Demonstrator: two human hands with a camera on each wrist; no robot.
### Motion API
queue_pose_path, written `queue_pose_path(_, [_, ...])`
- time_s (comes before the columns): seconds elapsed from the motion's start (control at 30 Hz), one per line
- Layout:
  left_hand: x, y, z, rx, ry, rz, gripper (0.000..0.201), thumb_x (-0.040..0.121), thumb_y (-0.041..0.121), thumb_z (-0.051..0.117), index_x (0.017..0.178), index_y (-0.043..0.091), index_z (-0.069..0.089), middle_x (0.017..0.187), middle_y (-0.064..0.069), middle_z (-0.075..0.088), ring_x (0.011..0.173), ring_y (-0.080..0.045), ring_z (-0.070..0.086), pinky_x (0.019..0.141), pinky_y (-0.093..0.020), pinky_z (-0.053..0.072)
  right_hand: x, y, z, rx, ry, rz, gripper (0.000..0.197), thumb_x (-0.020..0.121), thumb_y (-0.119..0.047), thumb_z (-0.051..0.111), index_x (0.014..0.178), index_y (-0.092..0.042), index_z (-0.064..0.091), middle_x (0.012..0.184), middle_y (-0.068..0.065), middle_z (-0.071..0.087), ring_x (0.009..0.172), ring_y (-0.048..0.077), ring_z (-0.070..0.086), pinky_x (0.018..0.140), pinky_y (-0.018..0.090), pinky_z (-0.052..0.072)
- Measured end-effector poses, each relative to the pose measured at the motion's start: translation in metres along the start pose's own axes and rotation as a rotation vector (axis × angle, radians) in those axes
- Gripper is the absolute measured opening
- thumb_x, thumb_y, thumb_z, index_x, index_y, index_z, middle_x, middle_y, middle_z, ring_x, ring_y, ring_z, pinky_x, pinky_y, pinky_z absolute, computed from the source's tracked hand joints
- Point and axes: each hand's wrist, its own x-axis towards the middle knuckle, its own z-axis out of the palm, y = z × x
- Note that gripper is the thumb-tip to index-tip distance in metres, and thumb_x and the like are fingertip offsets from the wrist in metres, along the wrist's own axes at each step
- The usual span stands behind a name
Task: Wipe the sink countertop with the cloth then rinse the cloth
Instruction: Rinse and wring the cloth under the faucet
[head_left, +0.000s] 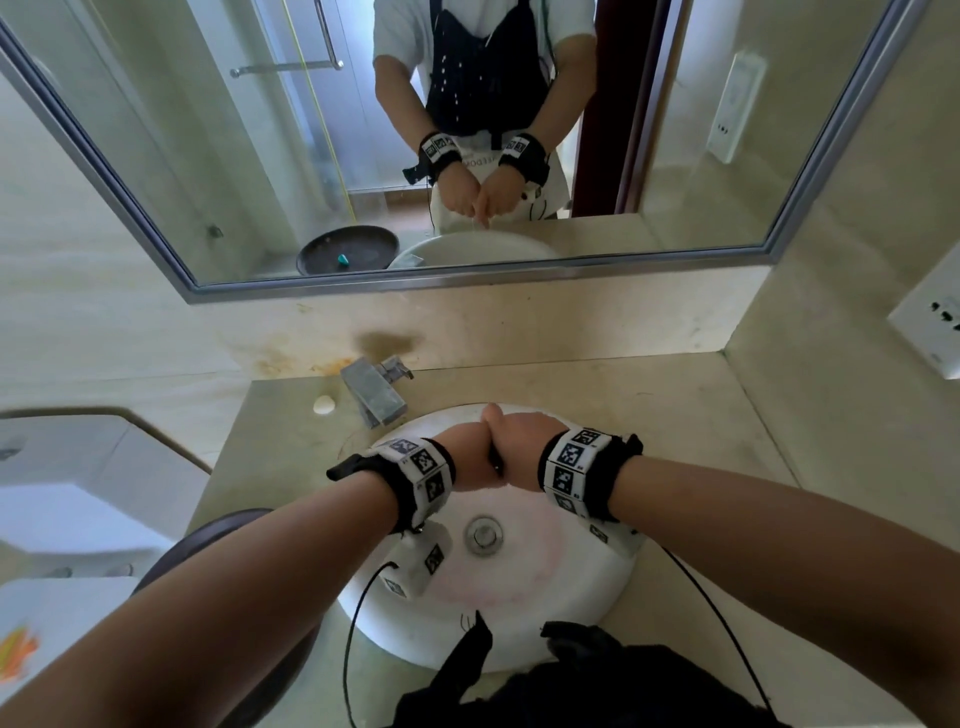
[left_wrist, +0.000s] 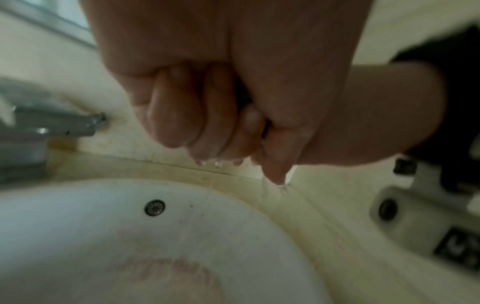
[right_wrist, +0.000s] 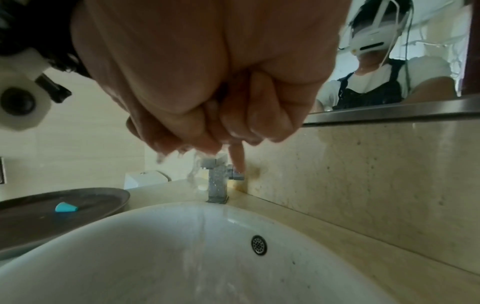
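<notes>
Over the white sink basin (head_left: 545, 587) my left hand (head_left: 467, 457) and right hand (head_left: 522, 444) are pressed together as tight fists. The cloth is almost wholly hidden inside them; only a dark sliver shows between the palms. In the left wrist view the curled fingers (left_wrist: 179, 115) drip water above the basin (left_wrist: 78, 226). The right wrist view shows the clenched right hand (right_wrist: 221, 92) with water running from it into the basin (right_wrist: 130, 257), in front of the square chrome faucet (right_wrist: 218, 183). The beige countertop (head_left: 685, 415) surrounds the sink.
A dark round tray (right_wrist: 31, 222) holding a small teal piece (right_wrist: 65, 207) sits left of the sink. A white soap-like lump (head_left: 323, 404) lies beside the faucet (head_left: 376, 392). A mirror (head_left: 675, 156) hangs behind, a wall socket (head_left: 930, 327) at right, a toilet (head_left: 78, 493) at left.
</notes>
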Motion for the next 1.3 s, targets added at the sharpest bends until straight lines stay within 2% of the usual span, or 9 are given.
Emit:
queue_pose_path(0.3, [-0.007, -0.003, -0.012, 0.110, 0.117, 0.004, 0.026, 0.091, 0.015, 0.049, 0.115, 0.009, 0.058, 0.102, -0.007, 0.067, 0.091, -0.026, 0.065, 0.068, -0.030, 0.044, 0.000, 0.006, -0.003, 0.211, -0.139, 0.013, 0.082, 0.082, -0.018, 0.061, 0.147, -0.018, 0.011, 0.094, 0.009, 0.065, 0.083, 0.027, 0.065, 0.070, 0.040, 0.056])
queue_pose_path(0.47, [-0.019, -0.008, -0.022, 0.050, 0.307, 0.038, 0.020, 0.089, 0.016, 0.051, 0.100, 0.021, 0.066, 0.090, -0.001, 0.069, 0.084, -0.022, 0.065, 0.064, -0.030, 0.047, -0.006, 0.021, -0.023, 1.074, -0.295, 0.122, 0.035, 0.092, -0.042, 0.053, 0.118, -0.018, 0.052, 0.102, 0.007, 0.067, 0.092, 0.024, 0.065, 0.070, 0.031, 0.046])
queue_pose_path(0.57, [-0.023, -0.009, -0.026, 0.078, 0.441, 0.111, 0.012, 0.087, 0.023, 0.056, 0.092, 0.020, 0.066, 0.090, 0.002, 0.058, 0.087, -0.020, 0.061, 0.069, -0.031, 0.049, -0.004, 0.024, -0.024, 1.443, -0.299, 0.296, 0.058, 0.093, -0.061, 0.038, 0.116, -0.011, 0.055, 0.104, 0.013, 0.066, 0.086, 0.026, 0.065, 0.072, 0.031, 0.045])
queue_pose_path(0.7, [-0.027, -0.004, -0.032, 0.021, 0.457, 0.203, 0.017, 0.085, 0.030, 0.061, 0.092, 0.016, 0.069, 0.099, 0.002, 0.063, 0.085, -0.017, 0.063, 0.080, -0.034, 0.055, -0.002, 0.021, -0.013, 1.562, -0.524, 0.231, 0.089, 0.074, -0.082, 0.039, 0.121, -0.008, 0.055, 0.107, 0.017, 0.067, 0.088, 0.028, 0.067, 0.074, 0.032, 0.055])
queue_pose_path(0.83, [-0.027, -0.008, -0.032, 0.143, 0.468, 0.279, 0.020, 0.088, 0.017, 0.056, 0.106, 0.015, 0.063, 0.103, -0.001, 0.063, 0.092, -0.019, 0.062, 0.079, -0.023, 0.045, -0.003, 0.025, -0.009, 1.695, -0.693, 0.077, 0.094, 0.052, -0.073, 0.069, 0.114, -0.003, 0.056, 0.097, 0.015, 0.070, 0.067, 0.013, 0.068, 0.056, 0.020, 0.057])
queue_pose_path(0.93, [-0.027, -0.011, -0.035, 0.239, 0.461, 0.301, 0.020, 0.093, 0.011, 0.046, 0.109, 0.012, 0.059, 0.107, -0.001, 0.058, 0.096, -0.018, 0.059, 0.072, -0.019, 0.031, -0.001, 0.030, -0.011, 1.678, -0.810, 0.000, 0.071, 0.045, -0.049, 0.090, 0.095, -0.006, 0.064, 0.069, 0.000, 0.060, 0.046, 0.000, 0.047, 0.040, 0.010, 0.037])
queue_pose_path(1.07, [-0.032, -0.007, -0.040, 0.390, 0.443, 0.293, 0.017, 0.097, 0.016, 0.039, 0.105, 0.012, 0.054, 0.103, -0.003, 0.057, 0.090, -0.022, 0.061, 0.063, -0.028, 0.031, -0.001, 0.024, -0.021, 1.415, -0.815, 0.110, 0.016, 0.087, -0.021, 0.063, 0.093, -0.007, 0.061, 0.051, -0.008, 0.036, 0.041, 0.003, 0.030, 0.039, 0.015, 0.022])
queue_pose_path(1.17, [-0.033, -0.004, -0.041, 0.404, 0.377, 0.259, 0.019, 0.097, 0.017, 0.040, 0.107, 0.013, 0.055, 0.103, -0.004, 0.061, 0.091, -0.025, 0.062, 0.063, -0.031, 0.034, 0.001, 0.013, -0.024, 1.138, -0.736, 0.222, 0.036, 0.092, -0.013, 0.050, 0.058, -0.019, 0.039, 0.047, -0.006, 0.027, 0.038, 0.007, 0.019, 0.041, 0.018, 0.012])
queue_pose_path(1.3, [-0.029, -0.008, -0.036, 0.410, 0.276, 0.231, 0.021, 0.096, 0.020, 0.042, 0.100, 0.015, 0.062, 0.094, -0.005, 0.068, 0.083, -0.027, 0.066, 0.060, -0.032, 0.041, 0.003, -0.004, -0.021, 0.775, -0.581, 0.314, 0.037, 0.088, -0.020, 0.053, 0.056, -0.021, 0.036, 0.051, -0.003, 0.030, 0.043, 0.012, 0.021, 0.047, 0.023, 0.016])
